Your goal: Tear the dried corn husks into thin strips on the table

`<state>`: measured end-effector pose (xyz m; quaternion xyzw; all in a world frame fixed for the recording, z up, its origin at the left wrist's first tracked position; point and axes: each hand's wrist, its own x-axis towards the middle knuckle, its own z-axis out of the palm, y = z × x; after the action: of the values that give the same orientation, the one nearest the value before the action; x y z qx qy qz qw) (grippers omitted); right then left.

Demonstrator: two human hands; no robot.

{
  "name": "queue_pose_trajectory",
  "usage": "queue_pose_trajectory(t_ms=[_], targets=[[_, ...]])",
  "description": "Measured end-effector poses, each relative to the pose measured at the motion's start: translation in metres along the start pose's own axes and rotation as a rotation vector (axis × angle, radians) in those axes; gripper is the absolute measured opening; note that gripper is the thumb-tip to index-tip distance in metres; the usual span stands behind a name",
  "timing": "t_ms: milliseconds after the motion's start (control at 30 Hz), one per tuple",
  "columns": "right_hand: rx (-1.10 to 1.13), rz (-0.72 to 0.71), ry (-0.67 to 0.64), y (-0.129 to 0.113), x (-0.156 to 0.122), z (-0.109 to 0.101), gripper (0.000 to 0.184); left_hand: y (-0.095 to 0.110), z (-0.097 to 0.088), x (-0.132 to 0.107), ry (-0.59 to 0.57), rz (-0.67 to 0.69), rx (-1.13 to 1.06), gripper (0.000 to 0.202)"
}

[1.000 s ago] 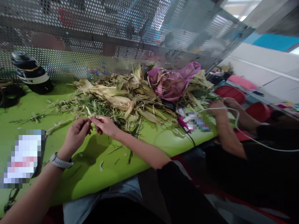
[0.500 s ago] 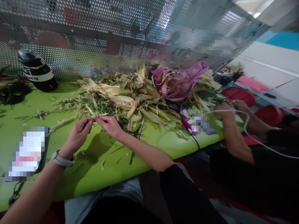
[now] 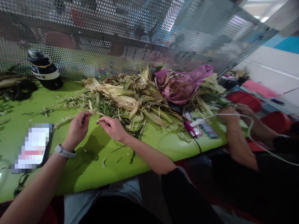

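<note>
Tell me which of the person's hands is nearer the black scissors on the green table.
Right. The right hand lies just beside the black scissors, at their left; the left hand is farther left, beyond the right hand.

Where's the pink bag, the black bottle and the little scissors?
pink plastic bag [image 3: 181, 85], head view, on its crumpled front side.
black bottle [image 3: 45, 71], head view, on its body near the white band.
scissors [image 3: 126, 120], head view, on the black handle loop beside the husk pile.
</note>
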<state>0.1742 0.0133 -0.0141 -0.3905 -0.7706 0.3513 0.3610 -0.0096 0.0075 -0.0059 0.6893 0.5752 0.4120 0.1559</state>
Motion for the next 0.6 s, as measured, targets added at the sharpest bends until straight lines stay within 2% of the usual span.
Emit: queue_pose_trajectory(t_ms=[100, 200, 367, 600], targets=[[-0.068, -0.012, -0.054, -0.008, -0.003, -0.002, 0.029, 0.0, 0.004, -0.002, 0.045, 0.073, 0.117, 0.013], [-0.126, -0.046, -0.077, -0.011, -0.005, -0.005, 0.024, 0.001, 0.006, -0.005, 0.042, 0.108, 0.154, 0.014], [-0.075, -0.056, -0.06, -0.008, -0.005, -0.01, 0.023, -0.007, 0.007, -0.004, 0.037, 0.149, 0.15, 0.017], [0.292, 0.05, 0.071, 0.004, 0.006, -0.016, 0.025, -0.008, 0.018, -0.007, -0.21, 0.327, 0.072, 0.021]])
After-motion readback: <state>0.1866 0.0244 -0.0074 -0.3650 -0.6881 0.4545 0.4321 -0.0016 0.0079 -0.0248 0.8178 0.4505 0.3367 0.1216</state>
